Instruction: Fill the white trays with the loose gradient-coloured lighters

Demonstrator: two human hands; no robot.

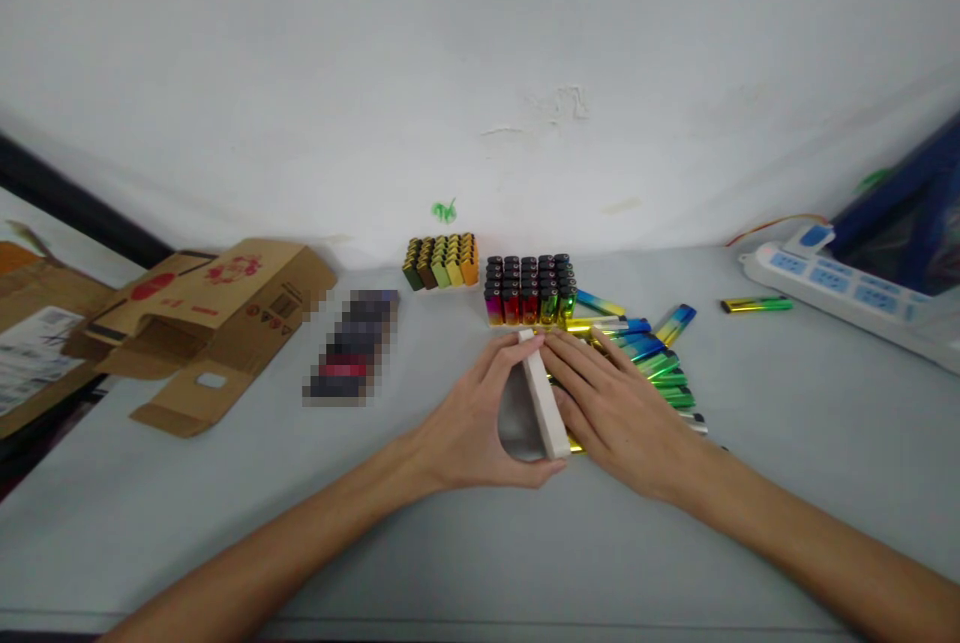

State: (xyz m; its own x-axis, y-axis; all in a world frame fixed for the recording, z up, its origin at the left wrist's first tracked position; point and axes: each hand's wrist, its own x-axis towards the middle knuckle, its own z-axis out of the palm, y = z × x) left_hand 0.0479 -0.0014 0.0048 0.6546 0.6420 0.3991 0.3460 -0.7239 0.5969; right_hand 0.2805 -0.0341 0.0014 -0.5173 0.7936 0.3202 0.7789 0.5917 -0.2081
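My left hand point(480, 423) grips a narrow white plastic tray point(546, 403) by its two ends, thumb at the near end and fingers at the far end. The tray is tipped up on its side. My right hand point(622, 413) lies against its right side with fingers stretched out over shiny lighters, and the fingers hide what is beneath them. Loose green lighters point(667, 370) and a blue-yellow lighter point(675, 325) spread out beyond the right hand. Just behind the hands, a block of upright multicoloured lighters point(529, 291) stands in neat rows.
A second block of upright lighters point(441, 261), green to orange, stands near the wall. On the left are an opened cardboard box point(255, 293) and a blurred-out dark item point(351, 348). A single lighter point(757, 305) lies near a white power strip point(855, 295) on the right.
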